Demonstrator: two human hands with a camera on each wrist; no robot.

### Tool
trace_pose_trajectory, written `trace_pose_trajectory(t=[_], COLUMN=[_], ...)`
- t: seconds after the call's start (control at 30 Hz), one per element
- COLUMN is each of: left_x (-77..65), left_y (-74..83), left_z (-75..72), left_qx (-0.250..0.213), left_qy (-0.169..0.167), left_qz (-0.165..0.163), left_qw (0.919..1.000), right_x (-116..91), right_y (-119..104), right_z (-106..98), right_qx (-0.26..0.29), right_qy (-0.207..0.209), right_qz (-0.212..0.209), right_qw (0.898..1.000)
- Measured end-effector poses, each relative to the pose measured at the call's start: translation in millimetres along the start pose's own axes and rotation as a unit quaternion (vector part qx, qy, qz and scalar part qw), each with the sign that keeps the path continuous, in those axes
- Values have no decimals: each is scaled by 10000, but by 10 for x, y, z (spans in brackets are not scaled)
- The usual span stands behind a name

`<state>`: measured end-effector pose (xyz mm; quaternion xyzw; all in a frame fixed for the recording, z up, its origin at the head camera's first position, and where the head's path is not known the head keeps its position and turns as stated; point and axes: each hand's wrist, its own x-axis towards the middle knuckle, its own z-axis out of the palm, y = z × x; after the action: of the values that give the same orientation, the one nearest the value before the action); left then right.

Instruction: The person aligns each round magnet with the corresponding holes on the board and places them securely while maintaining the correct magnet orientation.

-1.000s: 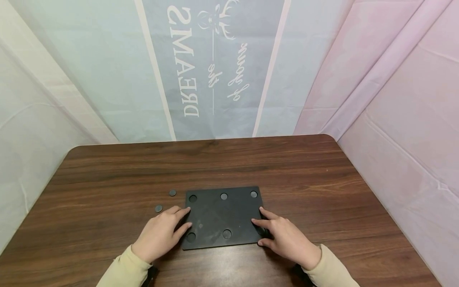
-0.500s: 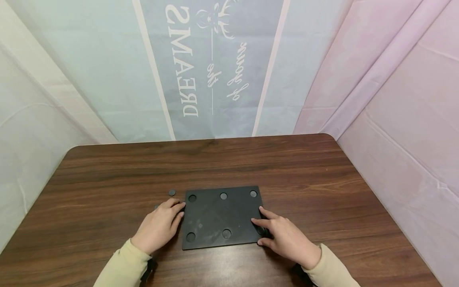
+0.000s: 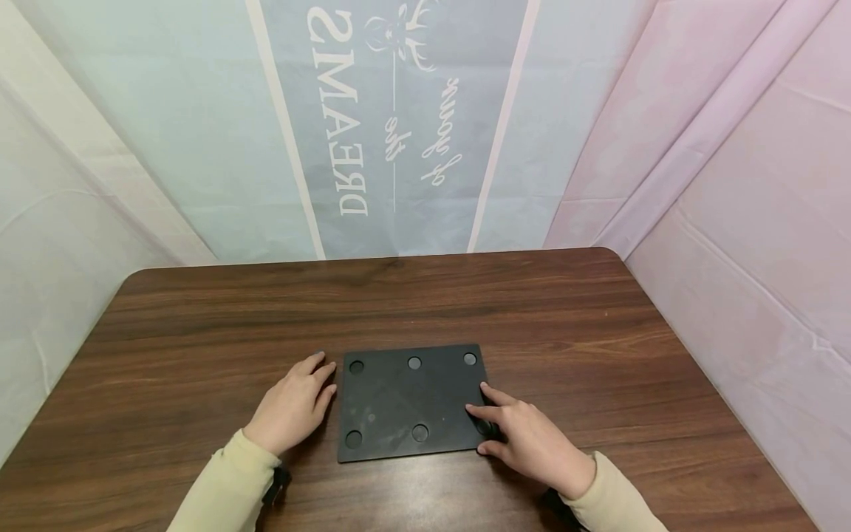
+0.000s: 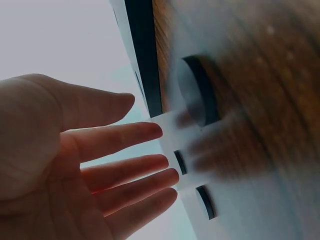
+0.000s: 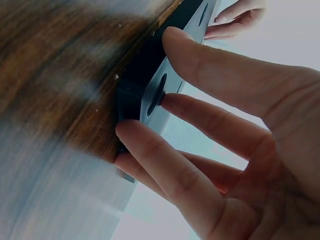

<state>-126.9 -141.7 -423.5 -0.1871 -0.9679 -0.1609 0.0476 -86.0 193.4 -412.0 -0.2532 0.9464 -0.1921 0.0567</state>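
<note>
A black rectangular board point(image 3: 392, 399) with round recesses lies on the table. Grey discs show in its far middle and far right recesses; the far left and near left ones look dark. My left hand point(image 3: 289, 406) reaches low over the table just left of the board, fingers extended and holding nothing. Below its fingertips in the left wrist view stand a large-looking near disc point(image 4: 192, 92) and two others, one of them a lower disc point(image 4: 205, 202). My right hand point(image 3: 532, 443) touches the board's near right corner: thumb at the near edge, index finger at a recess, another finger along the right side.
The brown wood-grain table point(image 3: 565, 318) extends beyond the board on all sides. A printed cloth curtain point(image 3: 399, 148) hangs behind its far edge, and pale cloth point(image 3: 751, 244) hangs at the sides.
My left hand has come off the board's left edge and shifted left and away from me, now covering the loose discs in the head view. The right hand and board have stayed put.
</note>
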Motion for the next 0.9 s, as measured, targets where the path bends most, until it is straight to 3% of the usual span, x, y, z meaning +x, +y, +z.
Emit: trace_pose_trajectory(t=[0.63,0.9], left_x=[96,140], left_y=[-62,-98], left_z=[4,22], left_qx=[10,178], left_qy=[-382,-107], left_qz=[-191,-15], left_qw=[9991,9998], right_x=[-6,-8], right_y=[5,10], right_z=[-9,-9], right_qx=[101,100], right_qy=[-58,-44], right_qz=[62,26], right_qw=[9999,9999])
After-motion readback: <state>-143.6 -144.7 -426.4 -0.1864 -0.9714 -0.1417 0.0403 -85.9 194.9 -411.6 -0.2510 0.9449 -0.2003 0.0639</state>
